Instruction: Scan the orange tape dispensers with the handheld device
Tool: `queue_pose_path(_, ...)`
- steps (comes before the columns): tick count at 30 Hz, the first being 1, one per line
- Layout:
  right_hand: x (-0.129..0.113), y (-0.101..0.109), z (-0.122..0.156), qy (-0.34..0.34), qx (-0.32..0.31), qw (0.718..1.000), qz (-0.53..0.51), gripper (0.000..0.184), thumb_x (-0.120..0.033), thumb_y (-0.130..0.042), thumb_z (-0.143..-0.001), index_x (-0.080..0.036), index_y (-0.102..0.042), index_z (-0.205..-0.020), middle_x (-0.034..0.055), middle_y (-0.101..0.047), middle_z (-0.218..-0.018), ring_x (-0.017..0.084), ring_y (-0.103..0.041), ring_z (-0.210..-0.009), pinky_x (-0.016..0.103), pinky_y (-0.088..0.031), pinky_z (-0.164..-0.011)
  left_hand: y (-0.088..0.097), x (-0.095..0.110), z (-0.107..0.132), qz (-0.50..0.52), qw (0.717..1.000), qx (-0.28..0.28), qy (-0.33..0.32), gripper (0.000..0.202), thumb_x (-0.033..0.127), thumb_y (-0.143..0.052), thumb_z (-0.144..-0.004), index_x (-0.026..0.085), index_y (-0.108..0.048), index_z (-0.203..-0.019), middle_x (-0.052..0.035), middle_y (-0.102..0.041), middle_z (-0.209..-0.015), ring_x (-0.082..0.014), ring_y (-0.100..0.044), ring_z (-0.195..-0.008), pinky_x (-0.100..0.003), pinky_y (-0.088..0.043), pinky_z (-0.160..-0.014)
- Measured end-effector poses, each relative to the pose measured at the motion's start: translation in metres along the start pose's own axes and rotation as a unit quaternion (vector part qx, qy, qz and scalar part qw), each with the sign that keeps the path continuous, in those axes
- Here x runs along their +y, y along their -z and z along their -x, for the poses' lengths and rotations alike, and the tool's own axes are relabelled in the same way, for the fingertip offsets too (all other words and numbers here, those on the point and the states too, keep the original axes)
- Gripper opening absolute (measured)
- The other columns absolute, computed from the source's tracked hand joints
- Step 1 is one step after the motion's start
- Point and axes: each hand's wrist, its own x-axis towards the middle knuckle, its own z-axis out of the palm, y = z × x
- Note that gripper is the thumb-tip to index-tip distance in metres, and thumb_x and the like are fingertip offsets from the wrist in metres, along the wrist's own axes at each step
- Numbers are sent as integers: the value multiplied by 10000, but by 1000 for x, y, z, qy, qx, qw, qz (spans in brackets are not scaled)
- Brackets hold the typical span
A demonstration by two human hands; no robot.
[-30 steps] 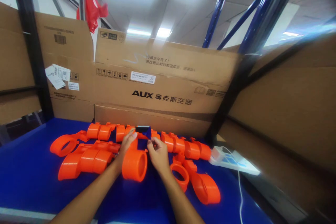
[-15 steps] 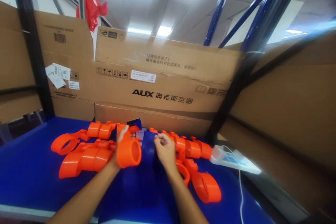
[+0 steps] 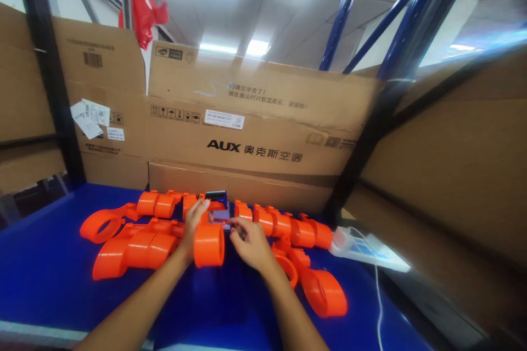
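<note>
My left hand (image 3: 194,225) is wrapped round an orange plastic tape dispenser (image 3: 209,245). Its round ring faces down toward me, and a dark blue and black piece (image 3: 217,197) sits at its top end. My right hand (image 3: 249,241) is close by on the right, thumb and fingers drawn together. Its fingertips are at a small orange tab on the dispenser's side; whether anything is pinched between them is hidden. Behind the dispenser, a flat phone-like thing with a pale screen (image 3: 222,215) is partly covered.
More orange dispenser parts (image 3: 140,248) lie in rows on the left of the blue table (image 3: 45,263), and others (image 3: 302,232) on the right. A white power strip (image 3: 370,252) with a cable is at the right edge. Cardboard (image 3: 263,126) walls the back.
My left hand has turned the dispenser and moved it slightly right. My right hand has come left and down to its side. A blue shape between the hands no longer shows.
</note>
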Motion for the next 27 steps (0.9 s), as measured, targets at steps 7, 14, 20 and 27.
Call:
queue_pose_path(7, 0, 2, -5, 12, 107, 990, -95, 468, -317, -574, -902, -176, -534, -1347, 56, -657, -889, 130, -549, -609, 229, -452, -519, -18, 18, 19, -54, 996, -63, -21, 328, 491, -712, -771, 175, -631, -808, 29, -567, -595, -116, -488, -528, -224, -357, -512)
queue_pose_path(14, -5, -4, -1, 23, 167, 986, -13, 484, -289, -593, -883, -177, -564, -1353, 2, -625, -697, 115, -489, -504, 236, -452, -498, -30, 20, 30, -14, 994, -110, 11, 397, 418, -733, -760, 152, -647, -1043, 19, -623, -626, -103, -497, -470, -216, -344, -459)
queue_pose_path(20, -3, -11, 2, 36, 190, 981, 15, 490, -289, -609, -869, -201, -567, -1350, 101, -733, -1047, 122, -555, -532, 269, -511, -548, -30, 15, 27, 15, 994, -106, 34, 420, 434, -779, -713, 160, -639, -998, 19, -623, -639, -89, -499, -443, -209, -361, -435)
queue_pose_path(27, 1, -13, 4, 69, 195, 977, 56, 412, -289, -584, -899, -183, -632, -1294, 84, -735, -898, 178, -649, -672, 302, -562, -640, -29, 17, 25, -29, 993, -112, 30, 366, 482, -741, -752, 150, -659, -882, 48, -543, -523, -64, -407, -367, -204, -308, -387)
